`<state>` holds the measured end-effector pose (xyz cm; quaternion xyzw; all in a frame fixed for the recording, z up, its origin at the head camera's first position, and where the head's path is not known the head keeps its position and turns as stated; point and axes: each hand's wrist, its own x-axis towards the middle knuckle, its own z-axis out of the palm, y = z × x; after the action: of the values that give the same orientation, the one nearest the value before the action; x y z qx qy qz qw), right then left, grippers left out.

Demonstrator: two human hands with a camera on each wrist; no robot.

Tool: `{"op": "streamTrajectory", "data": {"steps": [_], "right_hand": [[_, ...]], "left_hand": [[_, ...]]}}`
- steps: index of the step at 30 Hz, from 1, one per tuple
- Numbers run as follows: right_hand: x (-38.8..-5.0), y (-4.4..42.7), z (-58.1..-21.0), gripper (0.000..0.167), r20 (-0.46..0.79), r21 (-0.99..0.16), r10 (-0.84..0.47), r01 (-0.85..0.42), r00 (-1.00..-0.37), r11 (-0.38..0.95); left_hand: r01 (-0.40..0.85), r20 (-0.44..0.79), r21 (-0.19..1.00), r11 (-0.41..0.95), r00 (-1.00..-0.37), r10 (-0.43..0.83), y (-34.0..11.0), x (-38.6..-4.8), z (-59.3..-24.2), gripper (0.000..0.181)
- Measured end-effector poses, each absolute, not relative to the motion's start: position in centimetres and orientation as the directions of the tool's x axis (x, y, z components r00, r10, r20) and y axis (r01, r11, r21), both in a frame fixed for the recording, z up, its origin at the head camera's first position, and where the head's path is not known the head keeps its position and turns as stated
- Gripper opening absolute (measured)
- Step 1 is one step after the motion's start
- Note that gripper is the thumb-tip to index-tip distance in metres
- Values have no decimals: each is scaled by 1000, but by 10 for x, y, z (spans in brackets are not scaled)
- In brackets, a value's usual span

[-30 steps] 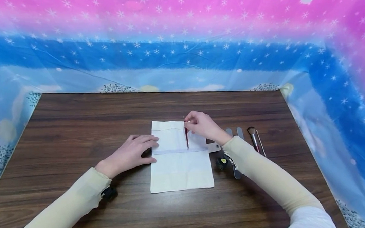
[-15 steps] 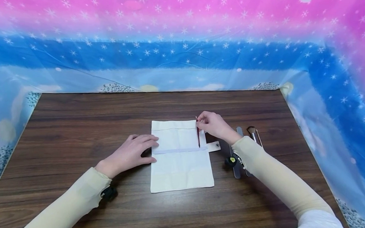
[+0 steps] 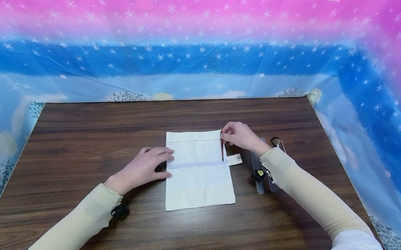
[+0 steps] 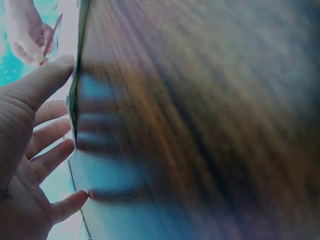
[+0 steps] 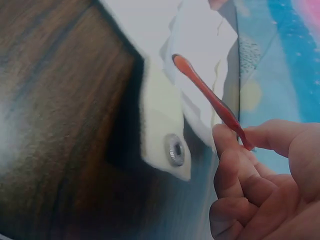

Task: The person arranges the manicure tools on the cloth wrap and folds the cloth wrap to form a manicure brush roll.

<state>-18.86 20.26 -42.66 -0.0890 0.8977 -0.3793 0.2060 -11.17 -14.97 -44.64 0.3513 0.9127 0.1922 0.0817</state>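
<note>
A white fabric case (image 3: 198, 184) lies unfolded on the table, a snap tab (image 5: 167, 120) sticking out from its right side. My right hand (image 3: 241, 136) pinches a thin red-handled brush (image 5: 207, 92) between thumb and fingertips at the case's upper right. In the head view the handle points down toward the lilac band across the case; whether it has entered a pocket I cannot tell. The brush's far end is too small to make out. With fingers spread, my left hand (image 3: 143, 170) rests its fingertips on the left edge of the case.
To the right, partly under my right forearm, lie grey flat nail files (image 3: 259, 187). A makeup brush (image 3: 276, 141) with dark bristles and a thin stick (image 3: 283, 146) lie beyond them. A snowflake-patterned cloth (image 3: 203, 61) borders the wooden table (image 3: 103, 124).
My right hand has carried the red-handled brush rightward across the case to near its right edge, more slowly in the last half second. The left hand has stayed in place.
</note>
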Motion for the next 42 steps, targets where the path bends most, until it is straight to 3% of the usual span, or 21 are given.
{"op": "streamTrajectory", "data": {"steps": [13, 29, 42], "right_hand": [[-186, 200, -428, 23, -265, -722, -275, 2, -924, 692], [-177, 203, -431, 22, -274, -715, -332, -40, -903, 698], [-165, 201, -434, 21, -287, -646, -358, -97, -888, 758]], "left_hand": [[610, -10, 409, 679, -741, 671, -150, -112, -446, 51], [608, -9, 406, 682, -744, 669, -149, -112, -447, 51], [606, -17, 414, 679, -741, 671, -149, -112, -446, 51]]}}
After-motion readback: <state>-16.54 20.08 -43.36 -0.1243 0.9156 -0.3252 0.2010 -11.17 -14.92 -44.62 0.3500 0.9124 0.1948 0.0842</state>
